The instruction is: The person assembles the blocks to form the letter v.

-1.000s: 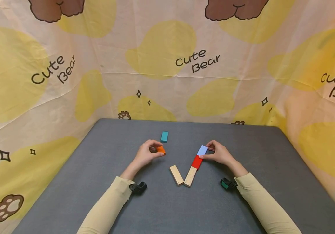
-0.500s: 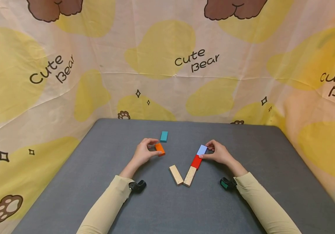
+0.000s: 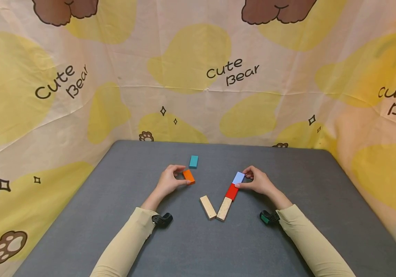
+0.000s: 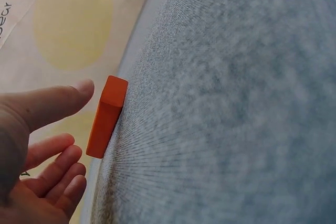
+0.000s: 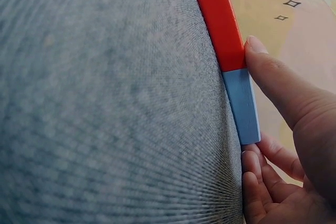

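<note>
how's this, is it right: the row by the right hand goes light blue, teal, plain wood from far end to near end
Not quite: the middle one is the red block, not a teal one, as the head view shows. The row by the right hand does have the light blue block at its far end and the plain wooden block nearest.
</note>
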`<state>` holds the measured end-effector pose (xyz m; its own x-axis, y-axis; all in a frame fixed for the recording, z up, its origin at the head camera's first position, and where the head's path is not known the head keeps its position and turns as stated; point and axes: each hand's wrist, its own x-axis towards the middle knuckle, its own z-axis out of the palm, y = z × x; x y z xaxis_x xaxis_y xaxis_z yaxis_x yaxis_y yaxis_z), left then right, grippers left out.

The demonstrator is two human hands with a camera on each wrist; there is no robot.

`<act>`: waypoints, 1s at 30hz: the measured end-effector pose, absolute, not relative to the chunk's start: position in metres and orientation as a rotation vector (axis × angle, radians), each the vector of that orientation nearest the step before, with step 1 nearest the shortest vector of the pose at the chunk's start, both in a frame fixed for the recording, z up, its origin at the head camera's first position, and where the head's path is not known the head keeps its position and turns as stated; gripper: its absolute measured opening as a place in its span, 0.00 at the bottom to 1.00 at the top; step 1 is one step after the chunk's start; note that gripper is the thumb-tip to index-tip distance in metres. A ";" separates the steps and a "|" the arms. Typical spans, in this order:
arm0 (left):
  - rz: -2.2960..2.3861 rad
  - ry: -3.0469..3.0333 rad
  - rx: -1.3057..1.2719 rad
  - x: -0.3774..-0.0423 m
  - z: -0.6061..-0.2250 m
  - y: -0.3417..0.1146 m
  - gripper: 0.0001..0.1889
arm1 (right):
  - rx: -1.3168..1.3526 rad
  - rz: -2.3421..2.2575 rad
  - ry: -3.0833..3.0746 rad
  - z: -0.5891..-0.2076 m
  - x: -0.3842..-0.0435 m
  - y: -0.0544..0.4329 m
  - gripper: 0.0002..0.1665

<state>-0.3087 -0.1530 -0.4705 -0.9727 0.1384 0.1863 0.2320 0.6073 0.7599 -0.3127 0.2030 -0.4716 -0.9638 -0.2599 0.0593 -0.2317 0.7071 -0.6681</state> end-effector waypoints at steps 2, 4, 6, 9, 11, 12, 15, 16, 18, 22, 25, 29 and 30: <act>-1.299 -2.728 -0.306 -0.308 -0.470 -0.153 0.31 | -0.413 -1.116 2.867 -0.471 -0.312 0.203 0.38; -1.300 -2.736 -0.300 -0.308 -0.470 -0.153 0.31 | -0.408 -1.118 2.868 -0.471 -0.312 0.203 0.38; -1.300 -2.743 -0.297 -0.308 -0.471 -0.154 0.31 | -0.418 -1.114 2.871 -0.471 -0.312 0.203 0.38; -1.302 -2.748 -0.297 -0.309 -0.472 -0.154 0.31 | -0.416 -1.112 2.872 -0.471 -0.313 0.204 0.38; -1.296 -2.758 -0.291 -0.309 -0.473 -0.154 0.31 | -0.418 -1.109 2.872 -0.470 -0.313 0.203 0.38; -1.294 -2.763 -0.286 -0.310 -0.473 -0.154 0.31 | -0.420 -1.110 2.871 -0.470 -0.313 0.203 0.38; -1.283 -2.780 -0.275 -0.310 -0.475 -0.154 0.31 | -0.417 -1.109 2.869 -0.470 -0.313 0.203 0.38; -1.275 -2.786 -0.275 -0.310 -0.475 -0.154 0.31 | -0.410 -1.111 2.868 -0.471 -0.313 0.203 0.38; -1.261 -2.793 -0.281 -0.310 -0.476 -0.154 0.32 | -0.412 -1.108 2.870 -0.471 -0.313 0.203 0.38; -1.205 -2.816 -0.301 -0.310 -0.475 -0.153 0.32 | -0.420 -1.101 2.876 -0.472 -0.313 0.203 0.39; -1.158 -2.834 -0.302 -0.310 -0.474 -0.152 0.33 | -0.426 -1.102 2.877 -0.472 -0.313 0.204 0.38; -1.133 -2.849 -0.292 -0.310 -0.474 -0.151 0.33 | -0.416 -1.101 2.875 -0.472 -0.314 0.204 0.38; -1.131 -2.851 -0.292 -0.310 -0.475 -0.151 0.33 | -0.411 -1.101 2.874 -0.472 -0.314 0.204 0.38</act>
